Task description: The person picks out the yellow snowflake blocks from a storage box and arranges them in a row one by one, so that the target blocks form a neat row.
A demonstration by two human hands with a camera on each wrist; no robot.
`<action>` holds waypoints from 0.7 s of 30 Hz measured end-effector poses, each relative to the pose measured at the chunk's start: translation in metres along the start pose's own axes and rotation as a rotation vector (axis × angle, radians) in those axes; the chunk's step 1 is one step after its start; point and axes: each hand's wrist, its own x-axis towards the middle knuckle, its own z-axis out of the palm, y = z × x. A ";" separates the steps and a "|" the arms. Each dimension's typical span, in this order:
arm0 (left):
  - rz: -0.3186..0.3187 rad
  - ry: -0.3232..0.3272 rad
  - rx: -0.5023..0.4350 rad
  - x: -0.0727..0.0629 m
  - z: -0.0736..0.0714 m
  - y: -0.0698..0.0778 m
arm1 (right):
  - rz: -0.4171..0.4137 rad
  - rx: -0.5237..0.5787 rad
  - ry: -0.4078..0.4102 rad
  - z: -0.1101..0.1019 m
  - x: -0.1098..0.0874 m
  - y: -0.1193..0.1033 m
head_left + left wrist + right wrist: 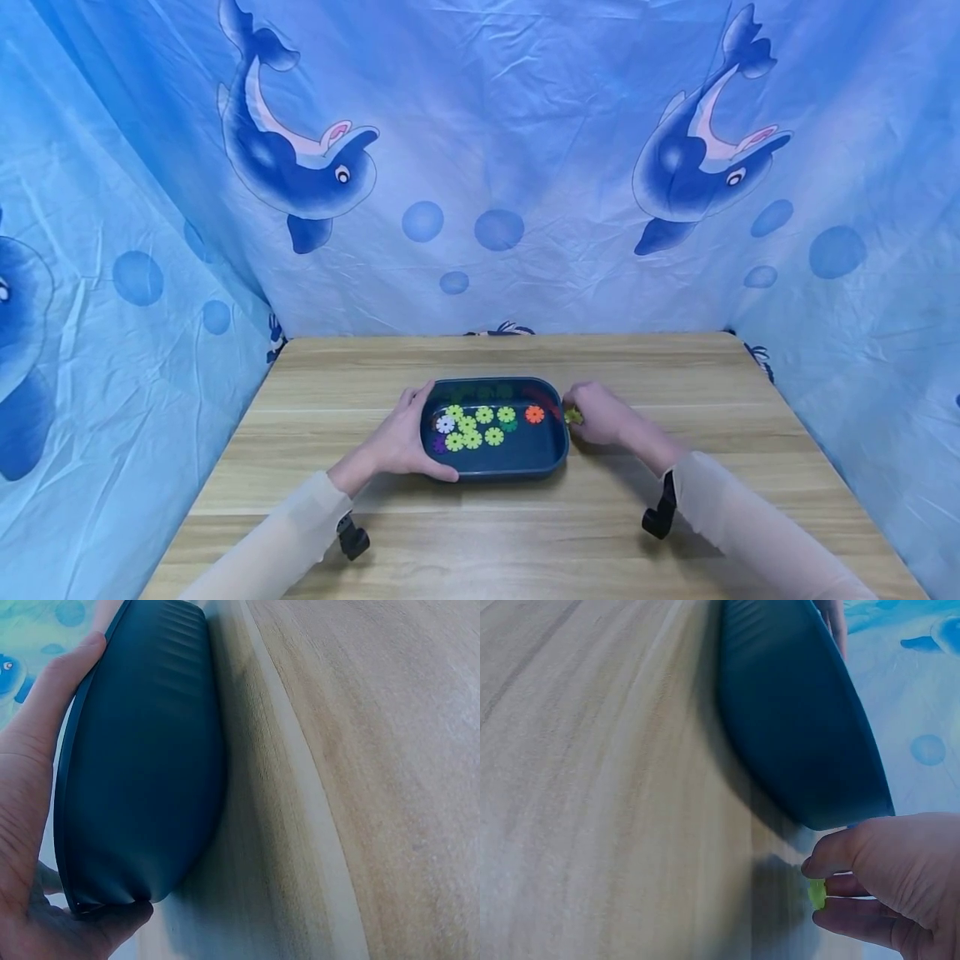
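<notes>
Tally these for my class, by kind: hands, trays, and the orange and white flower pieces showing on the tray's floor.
Hands (left hand, right hand): 2
Tray: 1
Orange flower piece: 1
White flower piece: 1
Total: 5

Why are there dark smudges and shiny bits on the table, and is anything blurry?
Head view: a pale shine, probably reflected light, on the wooden table; left wrist view: a shadow beside the dark blue tray, and wood grain that looks soft; right wrist view: a fuzzy-edged shadow near the right hand, which pinches a yellow-green piece.
</notes>
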 end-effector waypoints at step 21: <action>-0.002 0.007 0.001 0.000 0.003 -0.004 | 0.029 -0.077 -0.024 0.006 -0.002 -0.005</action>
